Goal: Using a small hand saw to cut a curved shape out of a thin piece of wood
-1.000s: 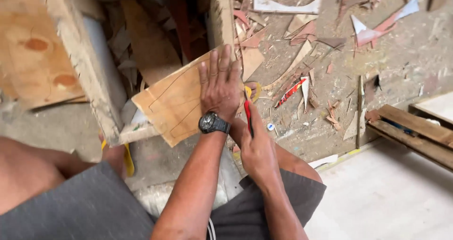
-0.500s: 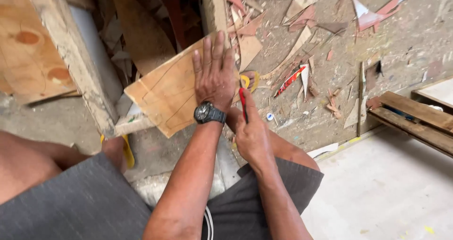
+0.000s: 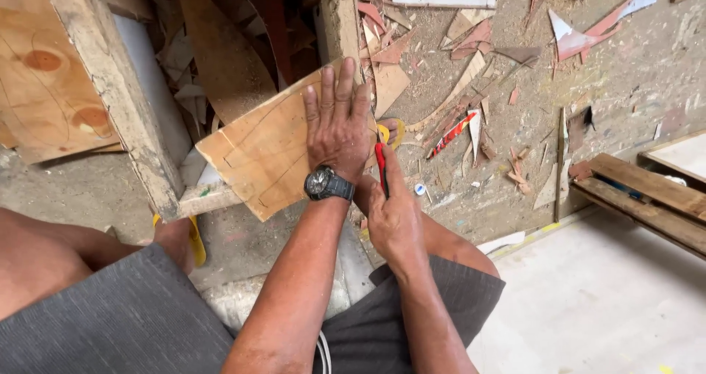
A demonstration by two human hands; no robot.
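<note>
Right hand (image 3: pixel 393 219) was closed around a red cutter (image 3: pixel 381 166), tip at the edge of the plywood piece (image 3: pixel 257 150). Left hand (image 3: pixel 338 127), fingers spread, pressed flat on the plywood, which rested on a wooden frame (image 3: pixel 118 94). Offcuts (image 3: pixel 471 43) littered the floor beyond.

No packages, labels, signs or screens show anywhere on this littered workshop floor.

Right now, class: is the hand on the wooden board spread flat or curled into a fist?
Spread flat. The left hand lies palm down on the wooden board, its fingers straight and slightly apart.
</note>
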